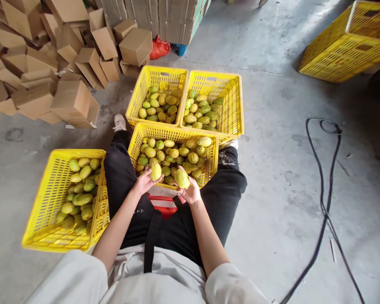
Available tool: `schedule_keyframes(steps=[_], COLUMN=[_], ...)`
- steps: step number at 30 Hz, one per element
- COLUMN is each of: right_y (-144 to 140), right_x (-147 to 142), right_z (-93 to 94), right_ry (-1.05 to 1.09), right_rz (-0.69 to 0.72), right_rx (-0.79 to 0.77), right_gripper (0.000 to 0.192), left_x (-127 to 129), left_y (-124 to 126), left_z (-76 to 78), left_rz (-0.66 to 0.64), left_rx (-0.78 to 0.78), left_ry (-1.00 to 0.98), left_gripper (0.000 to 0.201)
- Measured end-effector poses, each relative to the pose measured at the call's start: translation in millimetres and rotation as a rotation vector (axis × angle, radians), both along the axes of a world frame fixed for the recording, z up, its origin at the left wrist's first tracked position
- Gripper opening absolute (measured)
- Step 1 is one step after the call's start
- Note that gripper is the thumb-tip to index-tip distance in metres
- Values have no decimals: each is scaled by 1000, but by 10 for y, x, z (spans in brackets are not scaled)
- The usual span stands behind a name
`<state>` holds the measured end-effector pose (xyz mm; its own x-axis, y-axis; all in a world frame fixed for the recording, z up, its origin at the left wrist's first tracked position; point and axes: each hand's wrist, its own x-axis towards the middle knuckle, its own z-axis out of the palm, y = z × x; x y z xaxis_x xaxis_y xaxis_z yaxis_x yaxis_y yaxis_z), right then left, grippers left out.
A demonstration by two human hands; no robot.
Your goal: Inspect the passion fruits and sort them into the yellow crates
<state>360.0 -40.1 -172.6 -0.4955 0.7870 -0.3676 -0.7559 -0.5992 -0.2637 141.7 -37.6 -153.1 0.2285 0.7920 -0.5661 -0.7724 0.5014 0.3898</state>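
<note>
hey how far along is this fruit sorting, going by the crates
Already holding fruit: the yellow plastic crate at the person's left and two yellow crates ahead. In hand: the left hand holds one yellow-green mango, the right hand another. Left: the near crate between the knees is full of mangoes.

- Near crate [172,131] between the knees; two crates [183,80] behind it, side by side.
- Fourth crate [38,211] left; cartons [50,55] behind.
</note>
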Motion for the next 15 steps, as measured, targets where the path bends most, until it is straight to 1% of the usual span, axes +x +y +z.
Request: schedule_keyframes(steps=[3, 6, 9, 12, 15], right_y=[-6, 5, 26, 39, 36], right_x=[-10, -26, -34, -41, -52], right_z=[-38, -55, -27, 21, 35], right_ry=[-5, -37, -29, 5, 3], right_rz=[-4, -43, -77, -105, -89], right_rx=[0, -29, -50, -19, 4], right_gripper=[49, 42, 39, 42, 44], left_x=[-6, -12, -22, -28, -9], left_y=[-6, -1, 14, 22, 22], left_z=[-11, -4, 10, 30, 50], left_rz=[-31, -15, 7, 34, 45], left_rx=[3, 10, 3, -4, 20], left_ry=[40, 41, -16, -89, -112], left_gripper=[44, 47, 45, 46, 48])
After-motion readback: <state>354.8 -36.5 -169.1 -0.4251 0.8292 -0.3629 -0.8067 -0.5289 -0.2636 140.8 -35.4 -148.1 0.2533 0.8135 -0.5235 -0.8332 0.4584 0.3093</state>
